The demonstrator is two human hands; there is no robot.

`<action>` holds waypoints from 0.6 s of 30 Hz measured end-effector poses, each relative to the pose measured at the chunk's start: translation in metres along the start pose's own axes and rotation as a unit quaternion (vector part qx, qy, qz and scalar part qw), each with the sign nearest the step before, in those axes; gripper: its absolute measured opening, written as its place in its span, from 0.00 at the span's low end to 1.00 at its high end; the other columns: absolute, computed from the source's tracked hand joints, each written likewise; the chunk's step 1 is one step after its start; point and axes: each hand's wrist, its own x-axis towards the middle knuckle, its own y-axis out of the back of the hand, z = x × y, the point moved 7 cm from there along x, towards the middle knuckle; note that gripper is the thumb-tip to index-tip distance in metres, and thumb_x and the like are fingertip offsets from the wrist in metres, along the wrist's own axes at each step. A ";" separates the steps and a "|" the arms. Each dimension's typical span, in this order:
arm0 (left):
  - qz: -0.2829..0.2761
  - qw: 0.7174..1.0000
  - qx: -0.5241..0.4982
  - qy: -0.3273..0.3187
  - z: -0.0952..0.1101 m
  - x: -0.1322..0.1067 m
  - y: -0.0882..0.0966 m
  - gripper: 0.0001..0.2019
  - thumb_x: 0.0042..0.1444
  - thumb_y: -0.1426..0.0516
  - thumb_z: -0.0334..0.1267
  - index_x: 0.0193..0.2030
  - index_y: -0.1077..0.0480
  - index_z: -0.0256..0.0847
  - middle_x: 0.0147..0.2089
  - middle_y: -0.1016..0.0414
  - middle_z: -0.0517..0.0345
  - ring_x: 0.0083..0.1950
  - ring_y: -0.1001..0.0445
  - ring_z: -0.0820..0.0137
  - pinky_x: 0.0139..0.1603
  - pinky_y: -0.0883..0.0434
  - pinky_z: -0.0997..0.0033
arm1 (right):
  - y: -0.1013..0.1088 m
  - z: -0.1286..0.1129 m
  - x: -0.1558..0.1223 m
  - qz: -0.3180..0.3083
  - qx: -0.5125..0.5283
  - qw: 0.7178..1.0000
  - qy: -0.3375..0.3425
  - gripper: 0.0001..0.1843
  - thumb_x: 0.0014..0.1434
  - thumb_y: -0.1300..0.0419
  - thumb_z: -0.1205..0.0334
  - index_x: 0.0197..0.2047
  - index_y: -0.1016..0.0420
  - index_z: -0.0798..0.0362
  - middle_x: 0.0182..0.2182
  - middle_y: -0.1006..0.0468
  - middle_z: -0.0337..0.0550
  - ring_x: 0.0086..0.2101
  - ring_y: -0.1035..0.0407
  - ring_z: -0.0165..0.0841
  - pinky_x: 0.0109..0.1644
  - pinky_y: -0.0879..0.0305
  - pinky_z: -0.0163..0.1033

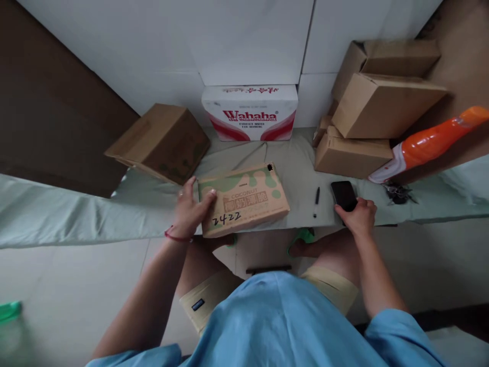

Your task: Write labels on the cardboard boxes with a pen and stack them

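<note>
White wall panels (pixel 252 41) are rising behind a long table spread with a pale green cloth (pixel 76 219), seen from the head camera. Against the panels a white-and-red Wahaha box (pixel 250 113) is standing, its printed side facing the person. At the far left a dark brown panel (pixel 57 102) is closing off that side, and near it a plain brown carton (pixel 164 137) is sitting askew, just behind the left hand (pixel 193 204).

That hand, wearing a red wristband (pixel 178 235), is gripping the left end of a coconut box (pixel 248 204), its thumb pressing on the printed face and its fingers wrapping the end. The box is lying at the table's near edge, in front of the person, with "2422" written on it in black.

To the right of it a black pen (pixel 317 201) is lying by itself, between the box and a black phone (pixel 344 196). The right hand (pixel 359 216) is holding the phone by its lower end, thumb on one side and fingers on the other.

Behind the phone, stacked brown cartons (pixel 389 102) are crowding the right-hand corner. Beside them an orange-and-white bottle (pixel 431 145) is slanting across the view, and near its pale end a dark cluster (pixel 399 193), possibly keys, is resting on the cloth.
</note>
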 end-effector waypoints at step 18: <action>-0.059 0.960 0.224 -0.158 0.094 -0.066 -0.058 0.25 0.71 0.48 0.42 0.69 0.29 0.34 0.77 0.36 0.29 0.79 0.38 0.38 0.76 0.49 0.21 | 0.075 -0.243 -0.084 0.030 0.235 0.957 0.169 0.37 0.51 0.29 0.44 0.58 0.31 0.54 0.52 0.28 0.58 0.55 0.34 0.53 0.63 0.33 0.63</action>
